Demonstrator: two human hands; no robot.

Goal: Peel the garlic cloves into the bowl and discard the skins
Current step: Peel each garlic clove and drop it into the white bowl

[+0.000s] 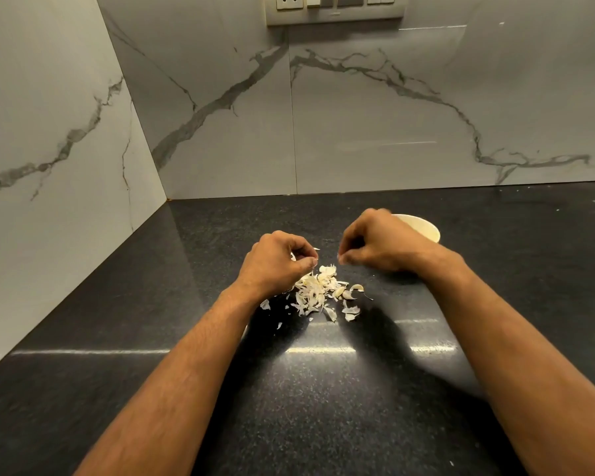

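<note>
Forearms — 2 of them, bare — enter from the lower edge and converge over a dark speckled counter [186, 389]. Between the wrists lies a loose pile of garlic skins [315, 292], pale and papery, scattered directly on the counter surface; at its right edge sit a few garlic cloves [349, 293], whether peeled or not cannot be told. Left hand [277, 261]: knuckles up, fingers curled, thumb and forefinger pinched on a thin pale sliver just above the pile; whether that sliver is skin or part of a clove cannot be told. Right hand [375, 247]: likewise curled, fingertips drawn together at its left side, near the left hand but apart from it; something small and pale shows at the fingertips, too small to identify, so its hold cannot be told. Behind the right hand stands a cream bowl [423, 226], largely hidden by the knuckles — only its far rim and right wall show, and its contents are out of sight. Marble-veined wall panels [392, 125] rise behind and to the left of the counter, meeting in a corner. A switch plate [334, 8] with sockets is mounted at the top of the rear panel.
</note>
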